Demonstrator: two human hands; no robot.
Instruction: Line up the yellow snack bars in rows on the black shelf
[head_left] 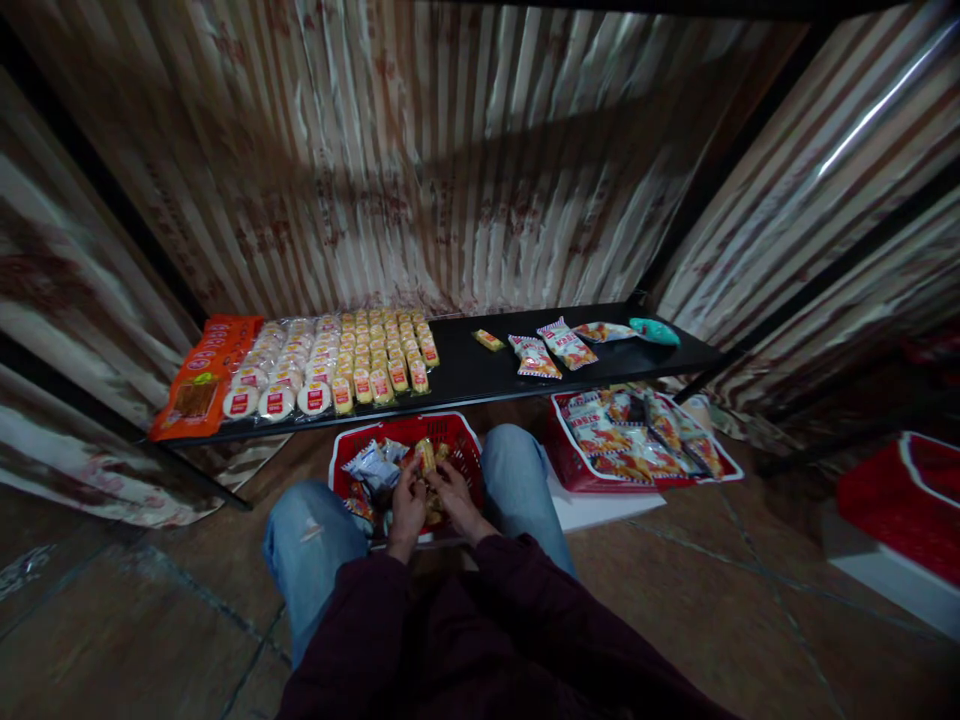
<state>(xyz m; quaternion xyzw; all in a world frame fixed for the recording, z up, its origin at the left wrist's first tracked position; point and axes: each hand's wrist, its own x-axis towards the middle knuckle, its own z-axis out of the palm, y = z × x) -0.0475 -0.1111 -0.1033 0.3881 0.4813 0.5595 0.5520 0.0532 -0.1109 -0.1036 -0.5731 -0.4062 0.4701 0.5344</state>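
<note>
Both of my hands are over a red basket between my knees. A small yellow wrapped snack stands up in the fingers of my left hand, which is closed on it. Close beside it, my right hand has its fingers bent inward among more yellow wrapped snacks; what they grip is hard to make out. White-and-blue packets lie in the left part of the basket. Above, rows of similar yellow snacks stand on a black shelf.
White round packaged snacks and an orange bag fill the shelf's left end. A lone yellow packet, striped bags and a teal packet lie rightward. A second red basket holds bags; another stands far right.
</note>
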